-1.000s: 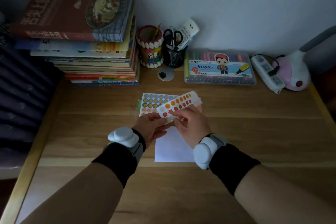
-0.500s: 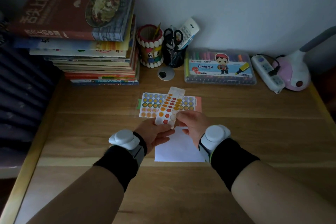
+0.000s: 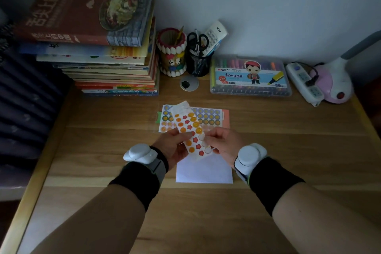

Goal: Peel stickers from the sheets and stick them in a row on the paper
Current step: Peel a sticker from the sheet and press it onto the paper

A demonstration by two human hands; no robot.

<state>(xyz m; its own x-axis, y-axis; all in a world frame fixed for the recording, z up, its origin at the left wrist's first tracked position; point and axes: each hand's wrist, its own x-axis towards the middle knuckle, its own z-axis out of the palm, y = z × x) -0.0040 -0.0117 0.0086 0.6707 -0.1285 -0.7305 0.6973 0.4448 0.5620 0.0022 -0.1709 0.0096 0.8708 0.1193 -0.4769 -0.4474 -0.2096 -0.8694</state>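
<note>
A narrow sticker strip [image 3: 188, 128] with orange circles, red stars and a few blank spots is held above the desk, its long axis running away from me. My left hand [image 3: 172, 147] pinches the strip's left edge. My right hand [image 3: 223, 144] touches its right edge near the blank spots with closed fingertips. A white paper [image 3: 204, 171] lies flat under both hands. A second sticker sheet [image 3: 208, 118] with rows of round stickers lies on the desk behind the strip.
A tall book stack [image 3: 103, 47] stands at the back left. Along the wall are a pen cup [image 3: 171, 53], a mesh holder with scissors [image 3: 199, 55], a marker case [image 3: 250, 76], a power strip [image 3: 303, 83] and a pink lamp base [image 3: 334, 82].
The strip has turned from lying sideways to pointing away from me, tilting left at the top. My right hand has shifted from its lower middle to its right edge.
</note>
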